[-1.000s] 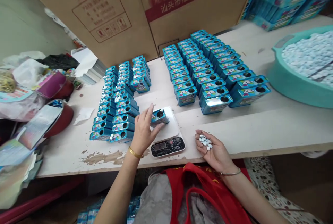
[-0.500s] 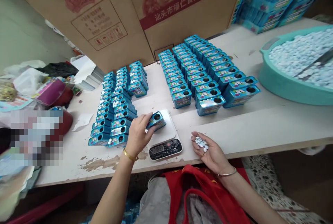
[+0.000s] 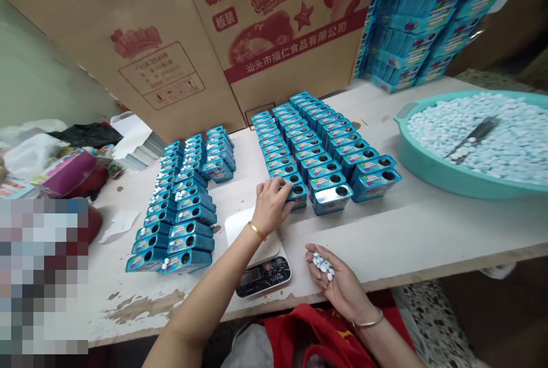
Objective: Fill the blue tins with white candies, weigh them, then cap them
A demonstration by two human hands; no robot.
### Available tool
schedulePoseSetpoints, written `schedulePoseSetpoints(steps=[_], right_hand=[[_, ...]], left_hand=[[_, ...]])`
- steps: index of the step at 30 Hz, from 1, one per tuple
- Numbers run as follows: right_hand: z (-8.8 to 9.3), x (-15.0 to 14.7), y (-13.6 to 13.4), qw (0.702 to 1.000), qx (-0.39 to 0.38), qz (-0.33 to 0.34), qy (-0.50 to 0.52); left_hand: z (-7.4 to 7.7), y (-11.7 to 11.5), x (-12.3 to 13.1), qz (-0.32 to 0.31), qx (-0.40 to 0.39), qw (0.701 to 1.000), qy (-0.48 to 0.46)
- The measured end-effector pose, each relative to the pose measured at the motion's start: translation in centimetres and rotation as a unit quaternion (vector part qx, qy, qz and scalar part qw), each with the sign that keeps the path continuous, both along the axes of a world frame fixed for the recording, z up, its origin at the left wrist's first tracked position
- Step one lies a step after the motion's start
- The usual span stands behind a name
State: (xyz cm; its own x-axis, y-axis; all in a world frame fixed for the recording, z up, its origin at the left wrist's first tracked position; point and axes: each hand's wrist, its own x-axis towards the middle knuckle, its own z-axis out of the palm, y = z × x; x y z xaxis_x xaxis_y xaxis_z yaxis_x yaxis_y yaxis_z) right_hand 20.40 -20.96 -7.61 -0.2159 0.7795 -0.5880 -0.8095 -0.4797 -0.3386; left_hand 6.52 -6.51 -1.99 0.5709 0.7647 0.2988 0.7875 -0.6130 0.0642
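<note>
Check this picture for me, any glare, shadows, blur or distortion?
Head view: glare whitens the top of one tin; soft shadows fall on the table; the scale display is unreadable; a pixelated patch hides the lower left; the carton appears slanted.

Head view under diffuse, moderately bright indoor light. Glare whitens the top of one front-row blue tin (image 3: 327, 195); soft shadows cross the tabletop (image 3: 411, 242). Wide-angle distortion stretches the teal basin (image 3: 462, 180); the purple bowl (image 3: 66, 174) is blurred. Coarse pixelation masks the lower left.
</note>
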Motion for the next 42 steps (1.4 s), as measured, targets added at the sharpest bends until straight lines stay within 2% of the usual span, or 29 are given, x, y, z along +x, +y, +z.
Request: schedulePoseSetpoints(steps=[2, 3, 5, 7, 8, 10, 13, 16, 19, 21, 23, 26, 30, 34, 37, 40, 42], right_hand=[[0.0, 0.0, -0.1, 1.0, 0.001, 0.007, -0.004], [0.0, 0.0, -0.1, 1.0, 0.002, 0.011, -0.007], [-0.1, -0.1, -0.1, 1.0, 0.001, 0.018, -0.012], [-0.2, -0.1, -0.1, 1.0, -0.002, 0.021, -0.015], [-0.2, -0.2, 0.0, 1.0, -0.003, 0.019, -0.015], [-0.1, -0.2, 0.0, 1.0, -0.009, 0.016, -0.01], [0.0, -0.2, 0.1, 1.0, -0.016, 0.011, -0.004], [0.0, -0.1, 0.1, 1.0, -0.015, 0.007, -0.002], [0.1, 0.1, 0.3, 1.0, -0.011, 0.009, 0.022], [0.1, 0.2, 0.4, 0.999, -0.012, 0.012, 0.039], [0.3, 0.3, 0.3, 0.999, -0.02, 0.019, 0.044], [0.8, 0.2, 0.0, 0.998, -0.036, 0.032, 0.047], [1.9, 0.0, -0.9, 0.996, -0.032, 0.051, 0.069], [3.1, 0.0, -1.6, 0.993, -0.041, 0.061, 0.087], [3.7, -0.2, -1.9, 0.991, -0.056, 0.072, 0.102], [3.6, -0.6, -2.2, 0.989, -0.066, 0.069, 0.116], [3.2, -0.8, -2.5, 0.989, -0.079, 0.068, 0.107]], left_hand=[[0.3, 1.2, -1.7, 0.033, 0.011, 0.999, -0.027], [0.6, 2.1, -2.8, 0.074, 0.022, 0.996, -0.037], [1.5, 4.3, -5.5, 0.199, 0.043, 0.979, -0.02], [2.2, 6.7, -8.2, 0.318, 0.04, 0.946, 0.058], [2.5, 7.8, -9.5, 0.351, 0.025, 0.931, 0.1], [2.8, 9.3, -11.4, 0.363, 0.004, 0.921, 0.141], [3.2, 9.9, -12.5, 0.321, -0.01, 0.933, 0.163], [4.7, 8.1, -12.1, 0.275, -0.025, 0.943, 0.185], [7.2, 4.2, -10.7, 0.222, -0.051, 0.951, 0.207], [8.7, 0.9, -9.3, 0.158, -0.068, 0.958, 0.23], [9.5, -2.1, -7.8, 0.109, -0.09, 0.959, 0.247], [8.9, -4.9, -6.2, 0.073, -0.117, 0.955, 0.264], [7.4, -5.5, -5.9, 0.054, -0.126, 0.954, 0.267], [8.3, -6.2, -5.8, 0.065, -0.084, 0.971, 0.212], [8.5, -8.9, -4.4, 0.02, -0.079, 0.989, 0.126], [6.1, -12.6, -2.1, -0.092, -0.165, 0.979, 0.078], [3.7, -14.6, -0.7, -0.113, -0.184, 0.974, 0.072]])
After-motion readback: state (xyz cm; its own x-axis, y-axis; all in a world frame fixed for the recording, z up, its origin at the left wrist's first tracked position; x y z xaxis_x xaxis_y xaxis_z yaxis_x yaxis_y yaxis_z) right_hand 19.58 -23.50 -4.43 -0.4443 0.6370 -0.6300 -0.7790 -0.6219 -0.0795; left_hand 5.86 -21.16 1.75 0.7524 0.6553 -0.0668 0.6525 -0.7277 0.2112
